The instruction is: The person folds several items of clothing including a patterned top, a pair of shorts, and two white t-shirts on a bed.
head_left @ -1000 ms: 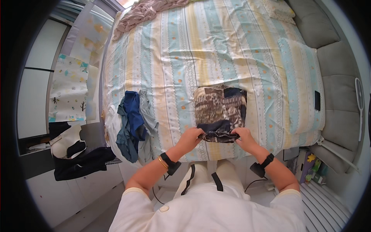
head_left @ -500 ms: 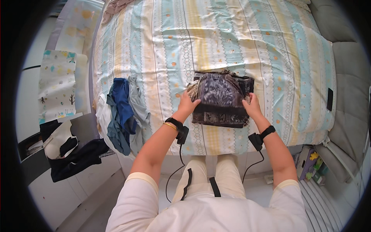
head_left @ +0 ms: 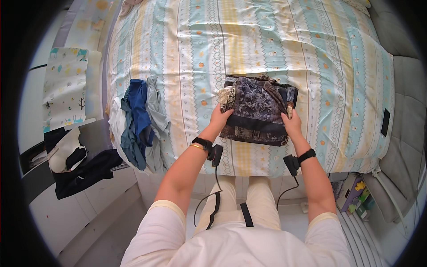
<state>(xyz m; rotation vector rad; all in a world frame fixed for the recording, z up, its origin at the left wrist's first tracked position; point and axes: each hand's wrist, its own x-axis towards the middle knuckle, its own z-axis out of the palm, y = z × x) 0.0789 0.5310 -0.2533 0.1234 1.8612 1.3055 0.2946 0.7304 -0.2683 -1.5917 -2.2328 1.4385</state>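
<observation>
A folded dark patterned garment (head_left: 258, 109) lies on the striped bedsheet (head_left: 267, 40) near the bed's front edge. My left hand (head_left: 220, 119) grips its left side and my right hand (head_left: 291, 122) grips its right side, fingers curled over the fabric. Both wrists carry black bands with small devices and cables hanging down.
A pile of blue, grey and white clothes (head_left: 138, 124) lies at the bed's left front corner. Dark and white clothing (head_left: 78, 162) rests on a low surface to the left. A black phone-like object (head_left: 385, 122) lies at the bed's right edge. Small colourful items (head_left: 358, 196) sit on the floor at right.
The garment has been folded up and away from me into a more compact bundle, and both hands have moved forward onto its sides. My head has leaned closer over the bed.
</observation>
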